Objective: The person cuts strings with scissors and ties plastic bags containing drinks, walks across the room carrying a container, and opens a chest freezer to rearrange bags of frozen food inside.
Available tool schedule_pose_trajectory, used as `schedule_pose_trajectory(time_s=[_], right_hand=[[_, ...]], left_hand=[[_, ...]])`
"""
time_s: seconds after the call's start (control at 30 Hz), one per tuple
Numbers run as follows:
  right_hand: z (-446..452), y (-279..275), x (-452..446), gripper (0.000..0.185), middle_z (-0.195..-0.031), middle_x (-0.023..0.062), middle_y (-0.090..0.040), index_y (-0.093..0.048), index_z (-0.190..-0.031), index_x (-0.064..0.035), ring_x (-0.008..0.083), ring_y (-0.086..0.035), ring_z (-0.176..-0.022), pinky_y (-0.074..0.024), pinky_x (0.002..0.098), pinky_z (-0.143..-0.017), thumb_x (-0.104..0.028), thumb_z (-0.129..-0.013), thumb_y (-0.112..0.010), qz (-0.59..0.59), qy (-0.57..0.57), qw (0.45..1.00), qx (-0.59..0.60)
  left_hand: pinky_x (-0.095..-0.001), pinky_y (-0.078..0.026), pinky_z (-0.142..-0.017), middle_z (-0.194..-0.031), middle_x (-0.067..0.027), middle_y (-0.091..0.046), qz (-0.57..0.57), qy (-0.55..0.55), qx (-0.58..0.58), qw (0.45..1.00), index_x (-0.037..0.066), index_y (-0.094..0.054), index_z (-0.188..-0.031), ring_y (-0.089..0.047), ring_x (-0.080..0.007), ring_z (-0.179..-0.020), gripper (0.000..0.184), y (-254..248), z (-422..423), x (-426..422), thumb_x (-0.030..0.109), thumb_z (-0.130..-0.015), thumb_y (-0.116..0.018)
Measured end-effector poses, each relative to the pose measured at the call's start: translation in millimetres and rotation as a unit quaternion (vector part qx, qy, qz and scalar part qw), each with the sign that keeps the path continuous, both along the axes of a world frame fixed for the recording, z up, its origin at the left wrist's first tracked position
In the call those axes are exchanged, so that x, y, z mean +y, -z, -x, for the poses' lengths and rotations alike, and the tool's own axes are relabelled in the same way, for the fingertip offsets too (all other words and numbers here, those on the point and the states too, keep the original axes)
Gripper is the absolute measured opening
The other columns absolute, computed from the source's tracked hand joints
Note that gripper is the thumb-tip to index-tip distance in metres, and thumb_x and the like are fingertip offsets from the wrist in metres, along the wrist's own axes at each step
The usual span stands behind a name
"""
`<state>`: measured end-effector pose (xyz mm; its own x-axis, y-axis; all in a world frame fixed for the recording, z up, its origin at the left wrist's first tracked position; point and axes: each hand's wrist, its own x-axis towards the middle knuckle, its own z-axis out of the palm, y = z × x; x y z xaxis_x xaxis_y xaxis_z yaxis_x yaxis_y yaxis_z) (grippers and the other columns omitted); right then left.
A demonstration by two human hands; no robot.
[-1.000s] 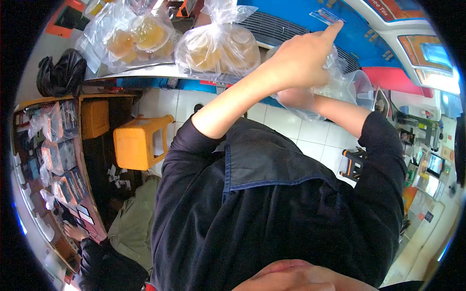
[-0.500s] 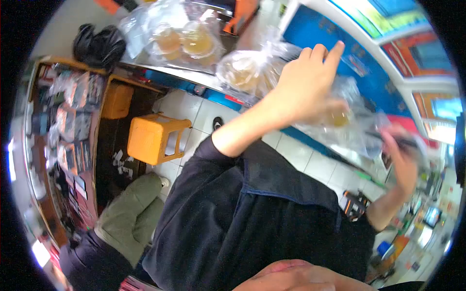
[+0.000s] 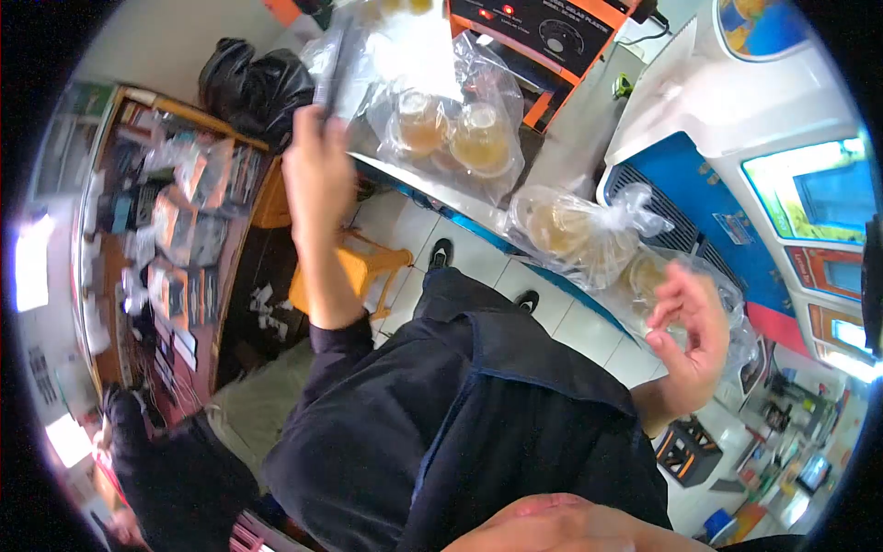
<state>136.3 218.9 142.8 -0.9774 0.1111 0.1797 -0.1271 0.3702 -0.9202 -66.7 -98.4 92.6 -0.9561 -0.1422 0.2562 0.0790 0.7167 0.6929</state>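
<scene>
My left hand (image 3: 317, 179) is raised at the counter's left part, its fingers closed round a long dark object (image 3: 342, 64), blurred by motion. Beside it lies a clear plastic bag (image 3: 483, 83) with sealed cups of yellowish and orange drink (image 3: 480, 138). Farther right sits a knotted clear bag (image 3: 570, 235) with similar cups. My right hand (image 3: 692, 336) is held in front of another clear bag (image 3: 736, 308) with a cup (image 3: 644, 273) in it. The fingers of this hand are apart and slightly bent, with nothing visible between them.
An orange and black machine (image 3: 552, 37) stands behind the bags, and a blue and white dispenser (image 3: 727, 202) to the right. A black bag (image 3: 258, 92) is at the counter's left end. Below are a yellow stool (image 3: 359, 276) and another person (image 3: 184, 478) at lower left.
The view has turned left. My left hand has moved from the bags on the right to the counter's left part, now with the dark object. My right hand has come back toward me, fingers apart.
</scene>
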Motion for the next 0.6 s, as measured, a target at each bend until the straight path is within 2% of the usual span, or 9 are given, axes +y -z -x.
schedule_pose_trajectory(time_s=[0.1, 0.2, 0.3, 0.37, 0.43, 0.47, 0.5, 0.53, 0.6], right_hand=[[22, -1, -9, 0.027, -0.081, 0.0078, -0.058, -0.06, -0.101, 0.0007, 0.0107, -0.053, -0.067, -0.0421, 0.0212, -0.06, -0.009, -0.076, -0.063, -0.14, 0.057, 0.984, -0.098], [32, -6, -11, 0.014, -0.082, 0.0046, -0.061, -0.062, -0.092, -0.0027, 0.0095, -0.055, -0.07, -0.0426, 0.0222, -0.062, -0.006, -0.081, -0.056, -0.254, 0.224, 0.927, -0.161], [38, 13, 0, 0.018, -0.088, 0.0047, -0.063, -0.061, -0.097, -0.0044, 0.0108, -0.057, -0.077, -0.0441, 0.0233, -0.064, -0.009, -0.08, -0.059, -0.259, 0.315, 0.9, -0.152], [47, 35, 1, 0.025, -0.095, 0.0043, -0.063, -0.059, -0.101, -0.0048, 0.0117, -0.057, -0.082, -0.0458, 0.0248, -0.065, -0.011, -0.077, -0.063, -0.277, 0.249, 0.92, -0.12], [50, 49, 8, 0.044, -0.094, 0.0057, -0.061, -0.052, -0.11, -0.0059, 0.0132, -0.057, -0.083, -0.0471, 0.0263, -0.065, -0.014, -0.071, -0.07, -0.285, 0.178, 0.922, -0.193], [51, 55, 7, 0.044, -0.094, 0.0057, -0.061, -0.052, -0.11, -0.0059, 0.0132, -0.057, -0.083, -0.0471, 0.0263, -0.065, -0.014, -0.071, -0.07, -0.288, 0.182, 0.92, -0.195], [54, 60, 6, 0.053, -0.092, 0.0065, -0.06, -0.047, -0.114, -0.0063, 0.0136, -0.058, -0.082, -0.0471, 0.0262, -0.064, -0.016, -0.068, -0.073, -0.225, 0.223, 0.935, -0.163], [55, 69, 7, 0.063, -0.089, 0.0073, -0.058, -0.043, -0.118, -0.0067, 0.014, -0.058, -0.081, -0.0471, 0.0261, -0.063, -0.017, -0.066, -0.076, -0.158, 0.261, 0.944, -0.129], [48, 97, 11, 0.079, -0.086, 0.007, -0.056, -0.033, -0.124, -0.0072, 0.014, -0.057, -0.079, -0.0472, 0.0254, -0.061, -0.019, -0.061, -0.079, -0.083, 0.298, 0.943, -0.119]], left_hand=[[-0.0515, -0.045, -0.074, -0.09, -0.0241, -0.06, 0.322, 0.026, -0.072, 0.944, 0.01, -0.046, -0.107, -0.056, -0.0466, -0.085, 0.035, 88, 148, -91, 0.039, -0.089, -0.039], [-0.0482, -0.042, -0.083, -0.105, -0.0239, -0.057, 0.332, 0.177, -0.12, 0.919, 0.011, -0.042, -0.122, -0.053, -0.0414, -0.099, 0.048, 157, 272, -106, 0.043, -0.087, -0.042], [-0.043, -0.037, -0.094, -0.126, -0.0234, -0.044, 0.47, 0.2, -0.078, 0.856, -0.002, -0.028, -0.133, -0.043, -0.0365, -0.117, 0.076, 151, 302, -98, 0.042, -0.079, -0.059], [-0.0412, -0.042, -0.087, -0.118, -0.0209, -0.052, 0.268, 0.189, 0.109, 0.938, 0.001, -0.045, -0.121, -0.052, -0.0325, -0.108, 0.053, 75, 246, -63, 0.034, -0.082, -0.058], [-0.0325, -0.048, -0.069, -0.093, -0.013, -0.062, -0.003, 0.165, 0.162, 0.973, 0.0, -0.054, -0.106, -0.06, -0.0216, -0.078, 0.034, 0, 144, 3, 0.021, -0.08, -0.063], [-0.0295, -0.047, -0.066, -0.093, -0.0113, -0.06, -0.073, 0.234, 0.168, 0.955, 0.002, -0.055, -0.106, -0.058, -0.0199, -0.077, 0.033, -4, 102, 28, 0.017, -0.077, -0.064], [-0.0301, -0.047, -0.07, -0.096, -0.0103, -0.058, -0.19, 0.317, -0.036, 0.929, 0.004, -0.055, -0.107, -0.057, -0.0201, -0.082, 0.035, -14, 50, 57, 0.014, -0.075, -0.065], [-0.0345, -0.046, -0.077, -0.1, -0.0125, -0.057, -0.115, 0.502, -0.001, 0.857, 0.005, -0.053, -0.111, -0.056, -0.0232, -0.09, 0.039, -4, 36, 83, 0.016, -0.075, -0.064], [-0.0352, -0.042, -0.087, -0.108, -0.0184, -0.056, -0.071, 0.604, 0.077, 0.79, 0.003, -0.05, -0.117, -0.054, -0.0316, -0.099, 0.048, 48, 13, 145, 0.018, -0.074, -0.064]])
